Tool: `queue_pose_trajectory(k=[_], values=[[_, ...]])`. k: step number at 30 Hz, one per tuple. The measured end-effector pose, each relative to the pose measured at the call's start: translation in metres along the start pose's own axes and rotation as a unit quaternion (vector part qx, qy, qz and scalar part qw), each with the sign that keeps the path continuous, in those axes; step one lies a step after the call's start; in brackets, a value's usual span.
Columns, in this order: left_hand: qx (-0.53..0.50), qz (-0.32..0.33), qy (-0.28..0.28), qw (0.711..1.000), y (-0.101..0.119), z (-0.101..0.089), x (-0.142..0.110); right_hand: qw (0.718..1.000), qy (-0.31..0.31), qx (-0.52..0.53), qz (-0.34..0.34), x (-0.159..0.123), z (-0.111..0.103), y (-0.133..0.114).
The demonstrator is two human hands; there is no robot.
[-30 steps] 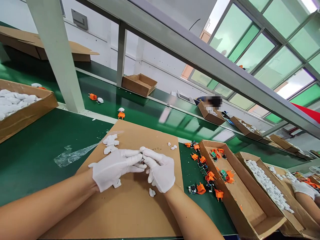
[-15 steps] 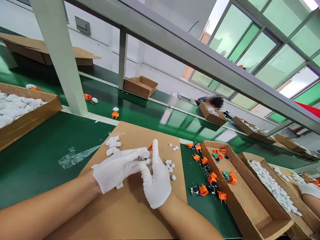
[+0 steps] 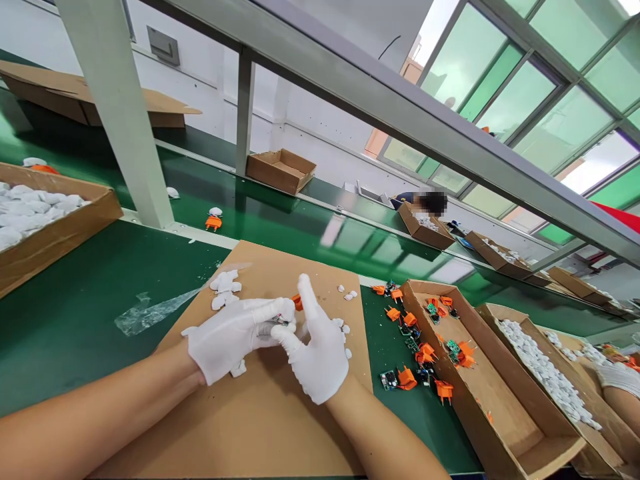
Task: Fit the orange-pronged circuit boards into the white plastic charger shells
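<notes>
My left hand [image 3: 230, 339], in a white glove, is closed around a small white plug housing [image 3: 270, 327] with wiring or circuit parts showing at its end. An orange plug [image 3: 298, 303] peeks out between my two hands; most of it is hidden. My right hand [image 3: 323, 360], also gloved, has its index finger stretched upward and its thumb tip against the held piece. Both hands are above a brown cardboard sheet [image 3: 250, 427]. White caps [image 3: 225, 283] lie behind my left hand, and more small white pieces [image 3: 347, 353] lie beside my right.
Orange plugs with circuit boards [image 3: 406, 379] lie right of the sheet, beside a long cardboard box [image 3: 505, 393]. A box of white parts [image 3: 60, 233] stands left. Beyond runs a green belt [image 3: 280, 220] carrying a plug [image 3: 213, 222]. A co-worker's gloved hand [image 3: 620, 377] shows far right.
My right hand has shifted slightly, its index finger tipping left, and more of the orange plug shows. The plugs on the belt have travelled left.
</notes>
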State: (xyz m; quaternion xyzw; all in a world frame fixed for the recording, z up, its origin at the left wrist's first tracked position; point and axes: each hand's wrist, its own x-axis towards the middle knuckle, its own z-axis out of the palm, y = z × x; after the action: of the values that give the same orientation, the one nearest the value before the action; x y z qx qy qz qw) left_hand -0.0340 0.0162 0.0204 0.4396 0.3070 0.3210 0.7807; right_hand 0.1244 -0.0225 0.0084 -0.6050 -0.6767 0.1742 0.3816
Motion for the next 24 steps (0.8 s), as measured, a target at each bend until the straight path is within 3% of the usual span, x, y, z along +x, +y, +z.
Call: queue_pose_trajectory(k=[2, 5, 8, 10, 13, 16, 18, 20, 24], values=[[0.005, -0.01, -0.014, 1.0, -0.003, -0.001, 0.0, 0.992, -0.047, 0.118, -0.006, 0.002, -0.001, 0.006], [0.031, -0.005, -0.034, 0.999, -0.003, -0.003, -0.002, 0.96, -0.094, 0.256, 0.06, 0.006, -0.004, 0.011], [0.079, 0.005, -0.073, 0.994, 0.005, -0.001, -0.007, 0.936, -0.093, 0.322, 0.111, 0.008, -0.007, 0.014], [0.101, 0.003, -0.095, 0.99, 0.012, 0.001, -0.009, 0.935, -0.082, 0.326, 0.113, 0.008, -0.008, 0.014], [0.105, -0.007, -0.078, 0.991, 0.016, 0.005, -0.009, 0.958, -0.078, 0.271, 0.061, 0.006, -0.007, 0.014], [0.049, 0.016, -0.061, 0.997, 0.01, 0.004, -0.005, 0.992, -0.011, 0.103, -0.065, 0.002, -0.004, 0.012], [0.01, 0.035, -0.063, 0.997, 0.003, 0.002, -0.002, 0.989, 0.047, -0.011, -0.139, -0.001, 0.0, 0.012], [0.002, 0.038, -0.054, 0.998, -0.001, 0.001, -0.001, 0.979, 0.076, -0.083, -0.172, -0.004, 0.006, 0.014], [0.026, 0.049, 0.021, 0.998, 0.006, 0.001, -0.002, 0.974, 0.049, -0.123, -0.184, -0.004, 0.014, 0.018]])
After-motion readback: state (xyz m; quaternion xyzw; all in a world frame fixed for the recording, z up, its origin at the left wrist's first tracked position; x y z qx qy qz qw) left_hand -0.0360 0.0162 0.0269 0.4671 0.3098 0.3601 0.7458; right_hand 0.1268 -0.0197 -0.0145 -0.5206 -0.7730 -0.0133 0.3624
